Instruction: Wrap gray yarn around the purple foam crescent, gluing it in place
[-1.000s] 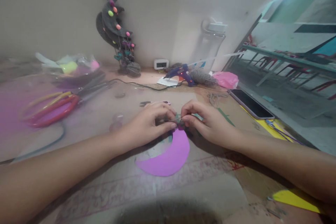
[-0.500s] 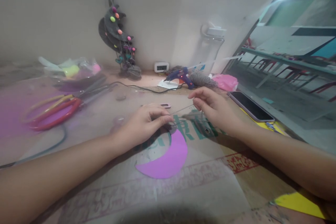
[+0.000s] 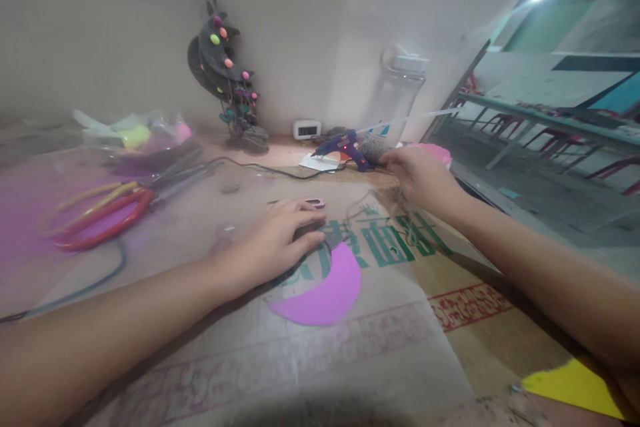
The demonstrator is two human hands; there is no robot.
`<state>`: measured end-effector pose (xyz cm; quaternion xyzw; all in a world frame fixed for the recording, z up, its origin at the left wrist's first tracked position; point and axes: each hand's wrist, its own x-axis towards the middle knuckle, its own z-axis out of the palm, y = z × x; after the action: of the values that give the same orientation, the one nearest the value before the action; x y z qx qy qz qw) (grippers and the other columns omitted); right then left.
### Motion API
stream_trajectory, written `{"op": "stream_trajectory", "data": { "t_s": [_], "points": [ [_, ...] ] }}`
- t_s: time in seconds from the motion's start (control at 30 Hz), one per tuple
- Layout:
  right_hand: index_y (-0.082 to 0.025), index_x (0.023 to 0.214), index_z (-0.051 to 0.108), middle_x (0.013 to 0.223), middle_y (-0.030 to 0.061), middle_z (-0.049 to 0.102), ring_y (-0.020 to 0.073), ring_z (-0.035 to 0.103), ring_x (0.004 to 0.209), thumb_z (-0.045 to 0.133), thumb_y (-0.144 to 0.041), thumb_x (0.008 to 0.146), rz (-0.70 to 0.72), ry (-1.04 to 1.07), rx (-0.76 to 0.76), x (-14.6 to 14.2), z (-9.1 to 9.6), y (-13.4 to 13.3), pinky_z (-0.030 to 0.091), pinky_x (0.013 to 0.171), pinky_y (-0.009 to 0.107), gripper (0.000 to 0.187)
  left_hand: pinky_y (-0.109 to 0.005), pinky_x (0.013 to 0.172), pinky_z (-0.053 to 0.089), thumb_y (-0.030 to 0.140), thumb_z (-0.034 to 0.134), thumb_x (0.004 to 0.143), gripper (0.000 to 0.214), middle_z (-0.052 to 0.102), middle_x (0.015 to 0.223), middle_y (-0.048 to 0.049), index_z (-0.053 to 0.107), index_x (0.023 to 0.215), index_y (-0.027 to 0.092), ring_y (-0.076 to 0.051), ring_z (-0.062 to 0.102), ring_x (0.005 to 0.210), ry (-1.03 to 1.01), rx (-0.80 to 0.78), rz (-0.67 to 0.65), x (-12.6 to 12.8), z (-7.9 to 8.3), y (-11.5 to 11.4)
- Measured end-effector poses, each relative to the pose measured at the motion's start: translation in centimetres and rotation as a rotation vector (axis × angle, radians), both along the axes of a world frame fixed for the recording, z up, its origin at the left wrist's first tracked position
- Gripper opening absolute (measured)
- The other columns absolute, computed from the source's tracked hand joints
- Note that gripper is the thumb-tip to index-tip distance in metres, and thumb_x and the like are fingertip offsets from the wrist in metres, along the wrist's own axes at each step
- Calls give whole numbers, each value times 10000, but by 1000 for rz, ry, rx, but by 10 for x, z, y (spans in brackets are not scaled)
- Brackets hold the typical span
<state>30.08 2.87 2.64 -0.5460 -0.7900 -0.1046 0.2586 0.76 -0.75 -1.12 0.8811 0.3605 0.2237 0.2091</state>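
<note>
My left hand (image 3: 280, 240) lies on the cardboard sheet (image 3: 350, 347), fingers stretched flat over the upper tip of a purple foam crescent (image 3: 325, 293). My right hand (image 3: 420, 173) is raised at the back right, fingers curled near a ball of grey twine (image 3: 373, 147) and a blue glue gun (image 3: 345, 143). A thin strand of string (image 3: 360, 207) hangs loosely from that hand down to the cardboard near the green printed letters. What lies under my left fingertips is hidden.
Scissors with red and yellow handles (image 3: 100, 213) lie at the left, with a bag of colourful pieces (image 3: 140, 137) behind. A dark moon ornament (image 3: 220, 67), small clock (image 3: 307, 128) and water jug (image 3: 400, 90) stand along the wall. A yellow sheet (image 3: 575, 387) lies front right.
My hands were pinched together at the crescent's tip. My right hand drew a strand away and moved back right toward the glue gun. My left hand flattened where it was.
</note>
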Motion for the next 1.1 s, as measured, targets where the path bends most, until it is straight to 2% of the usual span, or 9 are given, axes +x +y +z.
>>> {"op": "stream_trajectory", "data": {
  "t_s": [0.1, 0.2, 0.37, 0.47, 0.6, 0.7, 0.83, 0.97, 1.1],
  "points": [
    [-158, 1067, 651, 1099, 148, 636, 303, 567, 1073, 484, -140, 866, 75, -103, 79, -1, 6, -2, 422, 948, 476, 261, -441, 1050, 376, 348, 541, 914, 292, 631, 1240, -88, 680, 1139, 223, -264, 476, 1277, 76, 87, -59, 1, 2, -2],
    [-212, 1104, 630, 1115, 118, 639, 274, 582, 1073, 479, -166, 899, 224, 16, 70, -20, 7, -20, 439, 950, 465, 259, -431, 1016, 399, 344, 554, 907, 228, 661, 1149, -65, 701, 1049, 242, -261, 514, 1223, 67, 111, -75, 0, 2, -2],
    [-221, 1187, 602, 1145, 86, 665, 215, 626, 1018, 472, -221, 938, 452, 113, -296, -54, -5, -55, 495, 866, 365, 281, -412, 970, 422, 295, 568, 894, 128, 684, 1024, -47, 668, 876, 218, -247, 559, 1125, 9, 85, -81, 1, -1, 0],
    [-219, 1258, 560, 1212, 77, 649, 193, 606, 1090, 470, -225, 947, 572, 137, -432, -59, -15, -61, 474, 925, 353, 324, -399, 927, 440, 302, 576, 882, 114, 692, 967, -34, 640, 856, 212, -229, 589, 1028, -52, 12, -71, 1, -1, 1],
    [-227, 1253, 559, 1205, 67, 657, 178, 592, 1121, 446, -255, 968, 544, 393, -556, -58, -22, -61, 470, 947, 358, 308, -313, 708, 488, 368, 534, 894, 170, 680, 842, -20, 607, 903, 215, -178, 623, 781, -193, -298, -31, -1, 0, 3],
    [-231, 1243, 558, 1210, 70, 646, 156, 618, 1030, 471, -281, 967, 555, 624, -654, -60, -24, -64, 508, 859, 317, 293, -270, 598, 459, 370, 539, 885, 180, 651, 752, -7, 601, 936, 209, -150, 594, 664, -291, -482, -24, 0, 0, 2],
    [-229, 1284, 510, 1042, 48, 647, 76, 580, 641, 495, -357, 961, 564, 825, -835, -65, -26, -69, 474, 555, 210, 348, -253, 561, 434, 350, 560, 871, 183, 645, 789, -13, 625, 972, 212, -135, 580, 645, -366, -542, -20, 0, -1, 0],
    [-203, 1252, 529, 760, -22, 547, 80, 529, 613, 537, -395, 935, 537, 858, -893, -68, -27, -70, 422, 501, 182, 370, -237, 531, 414, 396, 562, 876, 227, 617, 745, -2, 616, 1004, 216, -128, 568, 617, -395, -604, 11, -1, -1, 1],
    [-183, 1111, 580, 756, -24, 541, 73, 500, 577, 628, -359, 867, 462, 822, -826, -68, -28, -67, 411, 470, 182, 304, -226, 522, 403, 383, 573, 870, 203, 620, 743, -4, 616, 965, 208, -118, 562, 602, -395, -635, 13, -2, 0, 1]
  ]
}}
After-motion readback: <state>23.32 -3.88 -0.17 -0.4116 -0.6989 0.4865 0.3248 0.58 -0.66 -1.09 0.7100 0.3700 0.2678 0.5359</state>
